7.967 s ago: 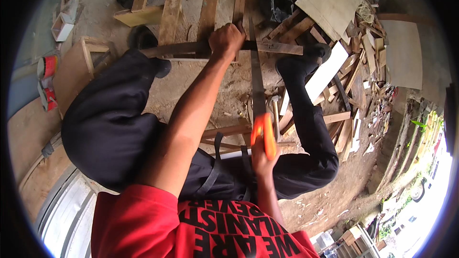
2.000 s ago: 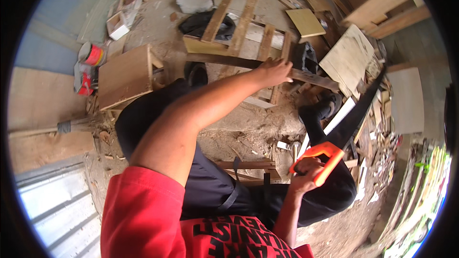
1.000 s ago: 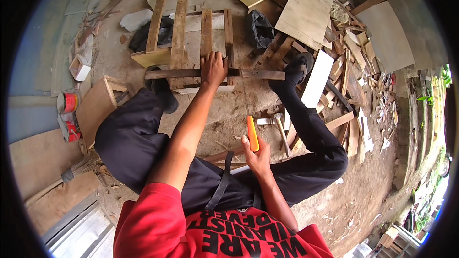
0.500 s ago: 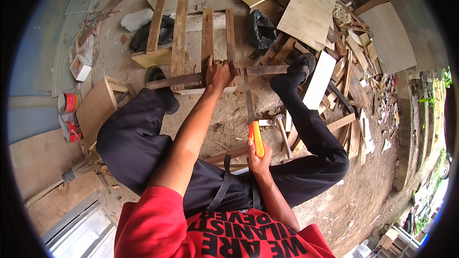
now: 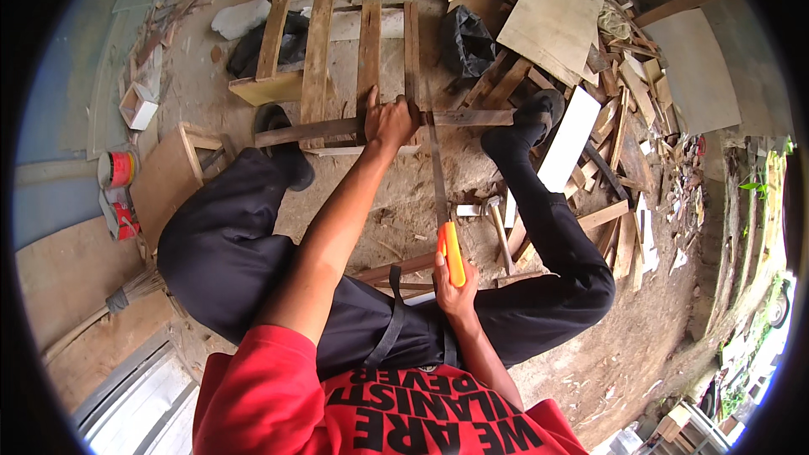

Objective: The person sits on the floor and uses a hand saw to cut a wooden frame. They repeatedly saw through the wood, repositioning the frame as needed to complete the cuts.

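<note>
A long, narrow wooden strip (image 5: 472,118) lies crosswise in front of me, over the slats of a wooden frame (image 5: 316,50). My left hand (image 5: 390,122) grips it near its middle, fingers curled over the far side. In my right hand (image 5: 456,288) is the orange handle of a handsaw (image 5: 437,177), held low between my legs. Its blade points away from me and crosses the strip just right of my left hand. My right foot (image 5: 535,114) is at the strip's right end, my left foot (image 5: 291,160) by its left part.
A hammer (image 5: 500,236) rests on the dirt right of the saw. Scrap wood (image 5: 619,152) is heaped at the right, with a white board (image 5: 569,139) along it. Black bags (image 5: 466,42) sit beyond the frame. A plywood box (image 5: 173,185) stands by my left knee.
The saw and my right hand have come slightly toward me relative to the strip. My left hand keeps its place on the strip; the whole view has shifted a little.
</note>
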Demonstrator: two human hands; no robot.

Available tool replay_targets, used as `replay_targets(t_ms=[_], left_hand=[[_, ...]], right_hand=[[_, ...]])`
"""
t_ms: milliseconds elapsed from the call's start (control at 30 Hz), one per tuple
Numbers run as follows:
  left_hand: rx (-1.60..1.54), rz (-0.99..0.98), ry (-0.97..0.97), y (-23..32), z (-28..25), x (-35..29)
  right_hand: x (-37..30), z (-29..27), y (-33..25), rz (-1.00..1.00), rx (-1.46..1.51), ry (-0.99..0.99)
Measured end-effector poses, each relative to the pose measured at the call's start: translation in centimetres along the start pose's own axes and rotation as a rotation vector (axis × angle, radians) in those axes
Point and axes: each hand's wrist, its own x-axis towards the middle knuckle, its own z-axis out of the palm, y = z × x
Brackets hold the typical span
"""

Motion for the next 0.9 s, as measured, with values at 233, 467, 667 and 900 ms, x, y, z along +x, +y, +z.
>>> replay_targets(t_ms=[233,467,667,900], left_hand=[[-0.008,0.02,0.008,-0.7,0.3,-0.3],[-0.044,0.014,0.025,0.1,-0.7,-0.2],[-0.004,0.013,0.018,0.0,-0.7,-0.5],[-0.025,-0.071,-0.154,1.0,-1.8,0.1]], right_hand=[[-1.8,-1.1,-3.1,0.029,-0.027,0.001],[-4.4,-2.6,-3.3,0.166,0.063,-0.032],[5.2,2.5,-3.5,0.121,0.125,0.089],[6.5,3.4,-1.8,0.02,-0.05,0.014]])
